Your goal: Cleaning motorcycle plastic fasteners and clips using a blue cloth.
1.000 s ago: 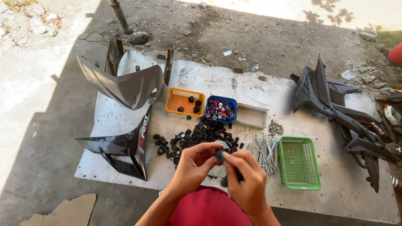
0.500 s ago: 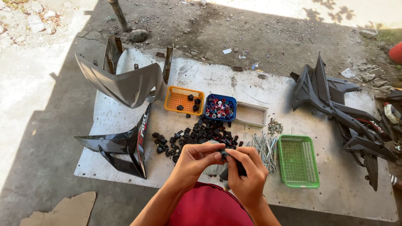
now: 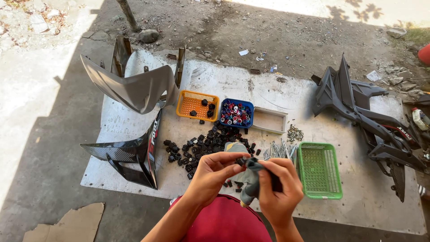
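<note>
Above three baskets, left hand [image 3: 214, 172] and right hand [image 3: 280, 188] together pinch one small, seemingly black clip [image 3: 242, 161].

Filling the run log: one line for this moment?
left hand: pinching small black part | right hand: holding grey cloth | below: black parts pile

Pretty sharp daylight shot, mostly open shade. Harsh sun blows out the concrete ground [image 3: 27, 85] at left and the top edge, with leafy shadows there. Slight wide-angle stretching at the corners.
</note>
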